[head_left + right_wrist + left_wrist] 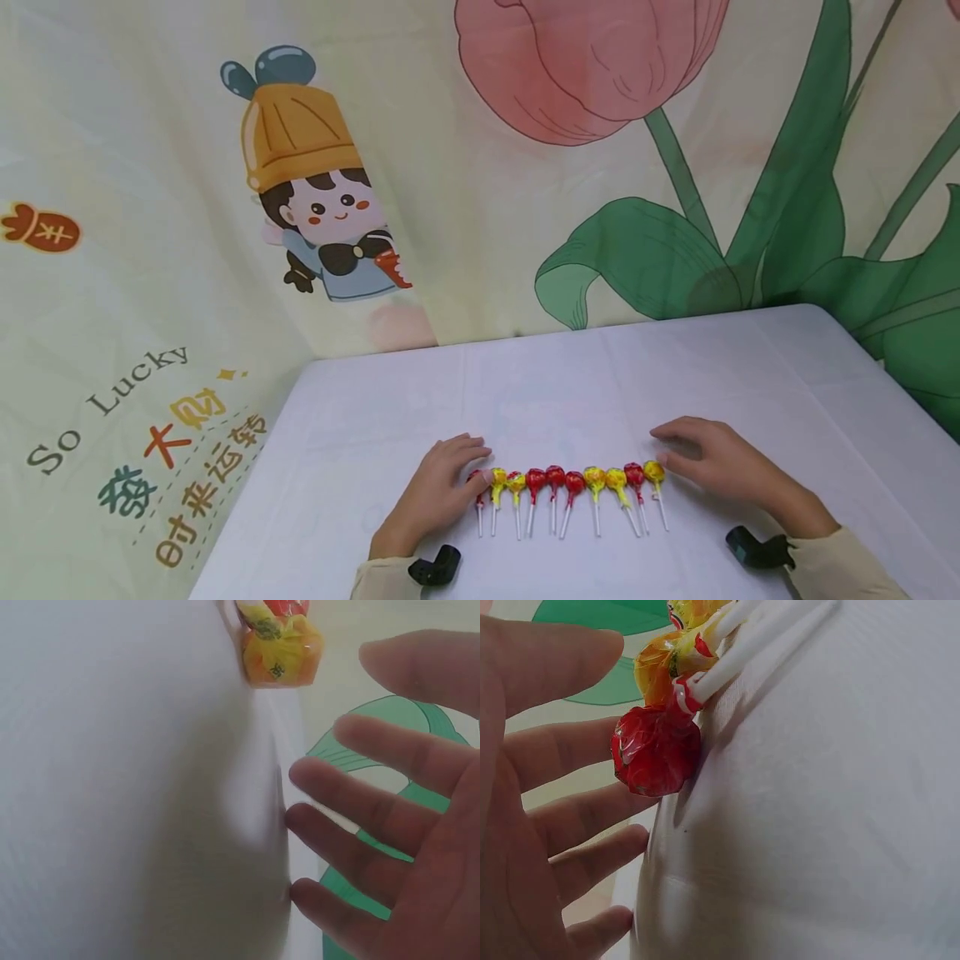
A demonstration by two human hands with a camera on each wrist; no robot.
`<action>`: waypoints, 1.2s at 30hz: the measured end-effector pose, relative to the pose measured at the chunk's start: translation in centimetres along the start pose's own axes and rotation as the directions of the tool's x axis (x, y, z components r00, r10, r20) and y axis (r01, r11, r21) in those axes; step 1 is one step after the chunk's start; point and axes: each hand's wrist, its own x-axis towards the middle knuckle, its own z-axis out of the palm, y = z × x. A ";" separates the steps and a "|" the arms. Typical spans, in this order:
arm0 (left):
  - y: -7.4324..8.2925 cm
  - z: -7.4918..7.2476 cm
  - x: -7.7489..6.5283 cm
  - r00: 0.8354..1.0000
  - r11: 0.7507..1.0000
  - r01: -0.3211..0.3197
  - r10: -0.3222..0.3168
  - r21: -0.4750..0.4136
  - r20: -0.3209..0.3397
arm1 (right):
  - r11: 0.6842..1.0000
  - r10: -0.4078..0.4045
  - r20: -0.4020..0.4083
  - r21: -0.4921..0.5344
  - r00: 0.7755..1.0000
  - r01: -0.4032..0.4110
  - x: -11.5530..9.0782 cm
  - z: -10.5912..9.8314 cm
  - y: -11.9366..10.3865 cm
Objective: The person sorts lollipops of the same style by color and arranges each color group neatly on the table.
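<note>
Several lollipops in red and yellow wrappers lie in a row on the white table, their sticks toward the person. My left hand [440,486] is at the row's left end, fingers spread, partly covering a red lollipop [656,750]; in the left wrist view the thumb and fingers lie around it without a pinch. Beside it is a yellow lollipop [498,478]. At the right end my right hand [722,462] is nearest the last yellow lollipop [654,472]. The right wrist view shows its fingers spread and apart from that yellow lollipop [281,656].
The table [375,400] has a white cover and rounded far corners. Behind it hangs a printed cloth [480,250] with a tulip and a cartoon figure. A black wrist camera [437,566] sits on the left sleeve, another black wrist camera [757,549] on the right.
</note>
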 end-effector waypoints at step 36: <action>-1.4 0.9 -0.2 1.000 0.962 0.022 -0.025 -0.273 -0.008 | 0.996 -0.081 0.033 -0.047 0.996 0.082 -0.4 0.4 0.2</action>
